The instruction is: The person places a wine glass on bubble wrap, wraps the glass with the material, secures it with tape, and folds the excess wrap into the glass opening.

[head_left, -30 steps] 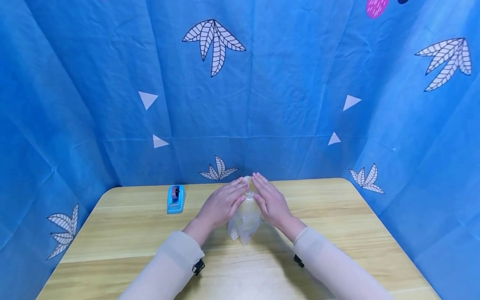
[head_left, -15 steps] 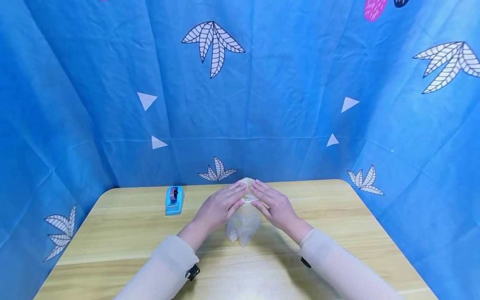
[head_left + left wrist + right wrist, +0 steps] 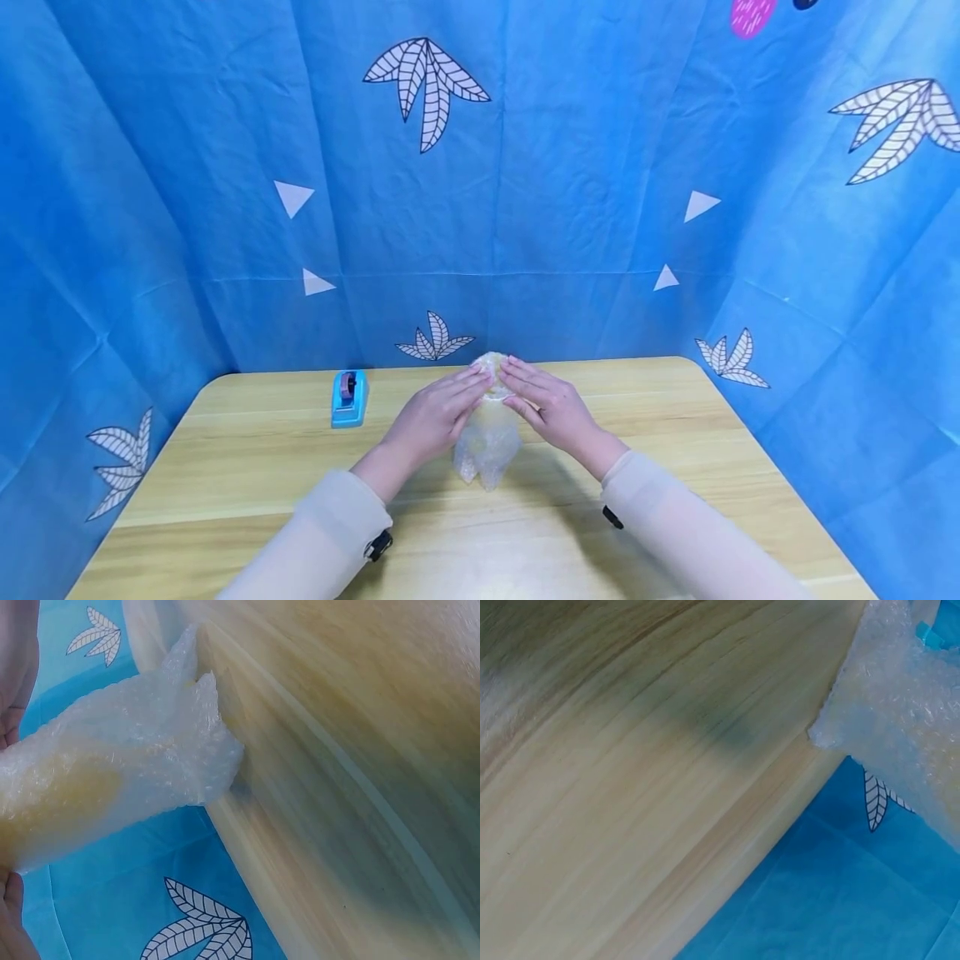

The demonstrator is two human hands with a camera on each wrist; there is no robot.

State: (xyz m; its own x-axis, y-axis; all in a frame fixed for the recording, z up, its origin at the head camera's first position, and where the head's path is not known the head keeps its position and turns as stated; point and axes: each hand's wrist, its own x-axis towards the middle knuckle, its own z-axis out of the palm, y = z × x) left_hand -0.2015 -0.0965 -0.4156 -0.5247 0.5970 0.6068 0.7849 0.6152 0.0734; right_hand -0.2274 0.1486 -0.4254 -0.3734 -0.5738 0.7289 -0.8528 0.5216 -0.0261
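Note:
A bundle in clear bubble wrap [image 3: 487, 446], with something yellowish inside, is at the far middle of the table. Its contents are too blurred by the wrap to name. My left hand [image 3: 431, 417] grips the upper left of the wrap. Opposite it, my right hand [image 3: 553, 408] grips the upper right, thumb low and fingers over the top edge. Loose flaps hang at the bundle's lower end. In the left wrist view the bubble wrap [image 3: 142, 742] shows its yellow core, and in the right wrist view only part of the bubble wrap [image 3: 900, 712] appears.
A blue tape dispenser [image 3: 349, 400] with a roll in it stands at the table's back left. Blue patterned cloth [image 3: 495, 208] hangs behind and on both sides. The wooden table [image 3: 645, 467] has rounded back corners.
Both hands have drawn in over the top of the bundle, the right hand's fingers coming lower and more bent. More of the wrap's top shows between the fingertips. The tape dispenser is unmoved.

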